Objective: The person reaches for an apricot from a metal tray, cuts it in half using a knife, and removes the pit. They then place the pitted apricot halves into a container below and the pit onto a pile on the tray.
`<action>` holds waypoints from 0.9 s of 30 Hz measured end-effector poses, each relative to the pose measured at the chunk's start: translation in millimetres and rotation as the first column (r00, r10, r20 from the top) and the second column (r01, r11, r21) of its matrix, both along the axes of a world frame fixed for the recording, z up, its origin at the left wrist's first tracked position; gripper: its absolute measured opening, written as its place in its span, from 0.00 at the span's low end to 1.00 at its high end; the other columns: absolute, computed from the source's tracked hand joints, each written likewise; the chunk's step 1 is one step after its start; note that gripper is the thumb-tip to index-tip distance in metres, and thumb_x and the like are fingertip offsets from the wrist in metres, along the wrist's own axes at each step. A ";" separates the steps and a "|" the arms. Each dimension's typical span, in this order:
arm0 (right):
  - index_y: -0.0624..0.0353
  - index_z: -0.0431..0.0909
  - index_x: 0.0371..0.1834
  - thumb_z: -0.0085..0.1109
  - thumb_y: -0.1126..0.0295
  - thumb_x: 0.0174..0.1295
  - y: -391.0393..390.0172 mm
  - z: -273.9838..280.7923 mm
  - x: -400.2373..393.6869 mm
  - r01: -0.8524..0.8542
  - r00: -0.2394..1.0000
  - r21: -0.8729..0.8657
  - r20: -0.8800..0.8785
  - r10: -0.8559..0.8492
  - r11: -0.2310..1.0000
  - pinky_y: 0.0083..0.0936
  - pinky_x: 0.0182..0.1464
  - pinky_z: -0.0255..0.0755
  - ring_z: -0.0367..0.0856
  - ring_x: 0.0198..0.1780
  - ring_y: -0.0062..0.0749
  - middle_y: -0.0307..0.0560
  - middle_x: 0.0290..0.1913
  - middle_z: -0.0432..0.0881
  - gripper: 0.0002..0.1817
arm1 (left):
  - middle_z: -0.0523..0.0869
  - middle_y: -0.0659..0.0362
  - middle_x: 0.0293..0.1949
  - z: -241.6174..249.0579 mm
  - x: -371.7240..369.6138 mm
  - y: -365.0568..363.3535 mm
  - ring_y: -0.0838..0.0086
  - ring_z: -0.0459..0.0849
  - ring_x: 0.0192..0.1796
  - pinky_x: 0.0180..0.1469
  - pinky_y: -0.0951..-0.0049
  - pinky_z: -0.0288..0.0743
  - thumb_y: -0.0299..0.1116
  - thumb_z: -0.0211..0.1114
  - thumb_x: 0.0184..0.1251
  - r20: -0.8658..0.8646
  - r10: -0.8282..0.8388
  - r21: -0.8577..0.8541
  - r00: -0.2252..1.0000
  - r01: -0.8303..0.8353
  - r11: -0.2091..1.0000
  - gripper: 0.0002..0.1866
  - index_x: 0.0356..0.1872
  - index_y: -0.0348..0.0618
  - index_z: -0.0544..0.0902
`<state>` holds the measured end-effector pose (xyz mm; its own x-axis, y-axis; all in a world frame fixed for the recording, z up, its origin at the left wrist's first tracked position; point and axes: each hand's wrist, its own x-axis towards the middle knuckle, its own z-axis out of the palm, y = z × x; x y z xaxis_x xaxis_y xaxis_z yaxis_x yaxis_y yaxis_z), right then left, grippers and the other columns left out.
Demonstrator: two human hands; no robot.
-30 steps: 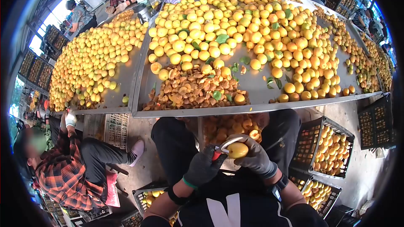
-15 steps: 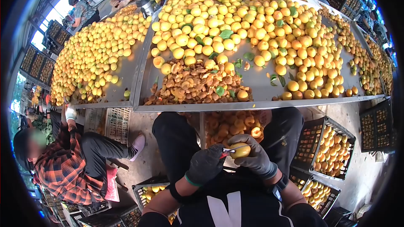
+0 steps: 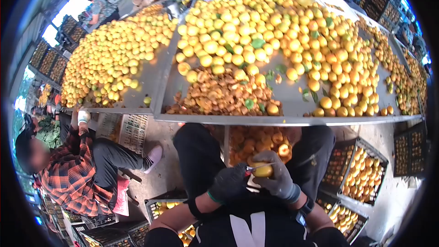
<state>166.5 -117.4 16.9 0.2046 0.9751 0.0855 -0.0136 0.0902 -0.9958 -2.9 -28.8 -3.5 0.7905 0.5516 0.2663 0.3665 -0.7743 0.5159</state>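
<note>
The right hand (image 3: 278, 180), gloved, wraps around a yellow fruit (image 3: 263, 170) held over the lap, near the table (image 3: 292, 120) edge. The left hand (image 3: 227, 184) is closed on a small knife (image 3: 253, 168) whose blade meets the fruit. Good practice: keep the fruit cupped firmly, cut along the seam, and steer the blade away from the fingers (image 3: 273, 160).

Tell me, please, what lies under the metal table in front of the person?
Under the metal table sits a heap of halved fruit, between the knees; the hands and the table edge hide its container.
</note>
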 end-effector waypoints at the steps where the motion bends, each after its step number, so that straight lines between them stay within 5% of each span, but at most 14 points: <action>1: 0.58 0.73 0.50 0.70 0.75 0.49 4.6 -1.3 2.4 -0.003 0.941 0.184 0.333 -0.060 0.983 0.33 0.55 0.68 0.74 0.52 0.38 0.48 0.51 0.74 0.24 | 0.82 0.49 0.30 -0.9 0.6 -1.3 0.55 0.83 0.32 0.33 0.59 0.77 0.33 0.66 0.56 -0.035 -0.020 -0.153 0.999 0.014 0.988 0.13 0.41 0.42 0.79; 3: 0.59 0.73 0.50 0.70 0.74 0.50 7.5 8.7 1.9 0.000 0.926 0.066 0.376 -0.025 0.998 0.36 0.55 0.68 0.74 0.51 0.45 0.53 0.50 0.75 0.23 | 0.82 0.47 0.33 -10.9 -1.4 2.8 0.53 0.84 0.34 0.33 0.58 0.77 0.39 0.65 0.60 -0.166 -0.070 -0.369 0.984 0.004 0.930 0.20 0.50 0.41 0.74; 5: 0.59 0.73 0.51 0.69 0.75 0.52 5.4 -6.3 5.2 -0.004 0.976 -0.102 0.216 0.026 0.995 0.32 0.53 0.70 0.76 0.50 0.39 0.50 0.49 0.76 0.22 | 0.83 0.45 0.37 -17.5 -0.5 11.1 0.52 0.85 0.36 0.34 0.58 0.77 0.44 0.65 0.63 -0.270 -0.060 -0.405 0.961 -0.057 0.913 0.27 0.58 0.40 0.70; 7: 0.61 0.72 0.53 0.61 0.71 0.56 11.4 7.2 6.7 -0.116 0.922 -0.321 -0.387 -0.018 0.940 0.24 0.49 0.73 0.78 0.44 0.28 0.43 0.45 0.79 0.20 | 0.81 0.45 0.42 -7.5 6.2 15.7 0.50 0.83 0.40 0.39 0.58 0.76 0.42 0.68 0.59 -0.031 -0.114 -0.558 0.993 0.077 0.826 0.27 0.54 0.40 0.69; 10: 0.64 0.72 0.52 0.55 0.66 0.60 5.4 -8.3 12.6 -0.146 0.811 -0.397 -0.573 -0.120 0.906 0.23 0.45 0.74 0.79 0.41 0.29 0.44 0.42 0.79 0.19 | 0.80 0.44 0.47 18.4 12.0 33.1 0.52 0.84 0.44 0.42 0.59 0.76 0.44 0.70 0.58 0.116 -0.201 -0.666 0.973 0.226 0.711 0.32 0.58 0.39 0.66; 12: 0.64 0.73 0.51 0.56 0.65 0.60 3.6 -3.8 12.1 -0.174 0.760 -0.388 -0.637 -0.128 0.905 0.24 0.44 0.74 0.79 0.40 0.30 0.46 0.42 0.79 0.19 | 0.79 0.43 0.48 27.2 11.8 31.3 0.52 0.81 0.49 0.48 0.60 0.74 0.42 0.69 0.59 0.006 -0.198 -0.731 0.980 0.139 0.668 0.31 0.58 0.38 0.67; 13: 0.64 0.73 0.49 0.59 0.63 0.58 4.7 1.7 8.5 -0.047 0.960 -0.387 -0.273 -0.066 0.921 0.26 0.43 0.75 0.80 0.40 0.32 0.48 0.41 0.79 0.20 | 0.78 0.42 0.50 29.7 13.3 32.0 0.53 0.78 0.53 0.54 0.61 0.72 0.41 0.68 0.61 -0.106 -0.213 -0.787 0.971 0.049 0.615 0.29 0.58 0.37 0.69; 14: 0.63 0.73 0.48 0.62 0.61 0.57 6.5 5.7 4.9 0.071 0.989 -0.333 0.144 -0.024 0.940 0.28 0.42 0.75 0.80 0.39 0.35 0.50 0.41 0.79 0.21 | 0.78 0.42 0.50 27.4 14.6 31.1 0.53 0.78 0.53 0.54 0.61 0.72 0.41 0.68 0.61 -0.102 -0.212 -0.783 0.972 0.053 0.620 0.29 0.58 0.37 0.69; 15: 0.63 0.73 0.48 0.62 0.61 0.57 6.3 6.5 1.7 0.073 0.989 -0.332 0.147 -0.025 0.941 0.28 0.42 0.75 0.80 0.39 0.35 0.50 0.41 0.79 0.21 | 0.77 0.43 0.49 19.6 15.2 25.2 0.52 0.77 0.53 0.54 0.61 0.71 0.39 0.67 0.61 -0.077 -0.183 -0.781 0.980 0.055 0.623 0.27 0.57 0.37 0.69; 17: 0.62 0.73 0.46 0.67 0.59 0.52 7.2 5.5 -6.1 0.144 0.791 0.005 0.600 -0.118 0.990 0.34 0.40 0.75 0.80 0.37 0.42 0.53 0.41 0.78 0.23 | 0.77 0.43 0.47 0.7 14.9 17.0 0.52 0.77 0.52 0.55 0.61 0.71 0.37 0.66 0.61 -0.053 -0.154 -0.775 0.987 0.057 0.630 0.25 0.56 0.38 0.70; 19: 0.60 0.74 0.45 0.71 0.63 0.48 4.6 13.7 -11.2 0.187 0.773 -0.033 0.622 -0.126 0.982 0.37 0.41 0.75 0.80 0.38 0.48 0.54 0.41 0.77 0.23 | 0.77 0.44 0.45 -24.4 13.1 11.8 0.53 0.77 0.52 0.56 0.61 0.70 0.34 0.64 0.62 0.088 -0.113 -0.728 0.990 0.142 0.671 0.23 0.56 0.38 0.69; 21: 0.58 0.74 0.46 0.71 0.63 0.47 2.3 22.6 -12.0 0.139 0.550 -0.154 0.834 0.054 0.978 0.38 0.42 0.75 0.80 0.39 0.49 0.55 0.42 0.77 0.24 | 0.77 0.45 0.46 -43.1 8.6 9.1 0.54 0.77 0.53 0.56 0.61 0.70 0.34 0.64 0.62 0.117 -0.110 -0.728 0.987 0.160 0.667 0.24 0.57 0.38 0.69; 25: 0.57 0.73 0.48 0.69 0.61 0.50 1.8 17.8 -8.2 0.081 0.449 -0.153 0.888 0.101 0.985 0.38 0.41 0.76 0.81 0.41 0.45 0.53 0.42 0.77 0.23 | 0.77 0.45 0.51 -44.3 5.4 8.3 0.57 0.76 0.55 0.57 0.62 0.70 0.34 0.63 0.63 0.163 -0.148 -0.760 0.975 0.220 0.612 0.25 0.58 0.38 0.67; 27: 0.57 0.72 0.51 0.62 0.61 0.58 5.8 7.5 -4.8 0.026 0.879 -0.177 0.473 0.062 0.984 0.34 0.42 0.77 0.82 0.40 0.38 0.48 0.43 0.78 0.21 | 0.76 0.44 0.52 -25.1 6.0 13.6 0.57 0.76 0.57 0.58 0.62 0.70 0.34 0.63 0.63 0.069 -0.155 -0.811 0.986 0.146 0.566 0.25 0.58 0.38 0.67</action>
